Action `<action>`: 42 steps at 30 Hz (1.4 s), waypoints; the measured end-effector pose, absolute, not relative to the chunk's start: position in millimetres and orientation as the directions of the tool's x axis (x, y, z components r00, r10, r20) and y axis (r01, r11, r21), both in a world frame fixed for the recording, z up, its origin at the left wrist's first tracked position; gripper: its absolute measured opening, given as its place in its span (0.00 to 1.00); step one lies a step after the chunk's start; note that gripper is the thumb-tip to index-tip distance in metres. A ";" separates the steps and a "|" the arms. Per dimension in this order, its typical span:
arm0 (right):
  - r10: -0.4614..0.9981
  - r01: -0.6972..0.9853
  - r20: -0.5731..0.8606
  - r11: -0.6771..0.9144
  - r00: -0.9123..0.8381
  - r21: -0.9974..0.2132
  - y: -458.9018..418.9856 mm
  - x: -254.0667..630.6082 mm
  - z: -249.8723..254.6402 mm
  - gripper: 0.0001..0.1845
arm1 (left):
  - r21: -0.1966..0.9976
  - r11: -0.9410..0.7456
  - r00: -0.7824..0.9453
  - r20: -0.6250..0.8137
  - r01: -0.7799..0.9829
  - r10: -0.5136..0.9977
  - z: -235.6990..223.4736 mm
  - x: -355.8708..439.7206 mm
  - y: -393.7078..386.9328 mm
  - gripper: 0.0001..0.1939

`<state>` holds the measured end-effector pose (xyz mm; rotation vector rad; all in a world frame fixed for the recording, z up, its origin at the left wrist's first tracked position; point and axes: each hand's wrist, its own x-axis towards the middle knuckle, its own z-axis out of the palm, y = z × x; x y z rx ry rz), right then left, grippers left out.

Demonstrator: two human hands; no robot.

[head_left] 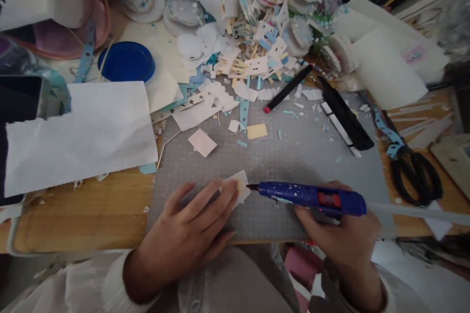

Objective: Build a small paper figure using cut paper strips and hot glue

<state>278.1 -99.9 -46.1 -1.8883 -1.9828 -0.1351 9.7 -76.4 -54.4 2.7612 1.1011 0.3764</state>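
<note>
One grey cutting mat [286,159] covers the near middle, with many cut paper pieces [257,66] heaped at its far side, apparently prepared already. The right hand [345,230] is wrapped around a blue glue gun [286,191]; the left hand [191,227], loosely spread, presses a white paper piece [244,190] beneath the nozzle [253,187]. Gluing looks under way; joining seems left. Bare mat lies beyond the gun; the wooden table's [84,227] near edge sits close.

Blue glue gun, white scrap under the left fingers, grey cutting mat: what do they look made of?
Glue gun: probably hard plastic, faintly shiny, smooth moulded-looking body; its dark, tapered nozzle may be metal. White scrap: likely paper or thin card, matte, ragged-edged. Cutting mat: perhaps vinyl, dull, with fine grid lines.
</note>
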 end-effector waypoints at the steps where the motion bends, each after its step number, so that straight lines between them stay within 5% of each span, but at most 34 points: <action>1: 0.941 0.975 0.338 0.083 -0.009 -0.207 -99.7 277.4 -45.8 0.08 | 0.221 -0.728 0.705 0.184 0.649 0.685 -54.5 9.9 -76.0 0.25; 42: 0.925 0.962 0.343 0.226 -0.162 -0.155 -81.9 275.4 -45.6 0.06 | 0.370 -0.687 0.681 0.172 0.625 0.712 -53.1 6.3 -75.5 0.25</action>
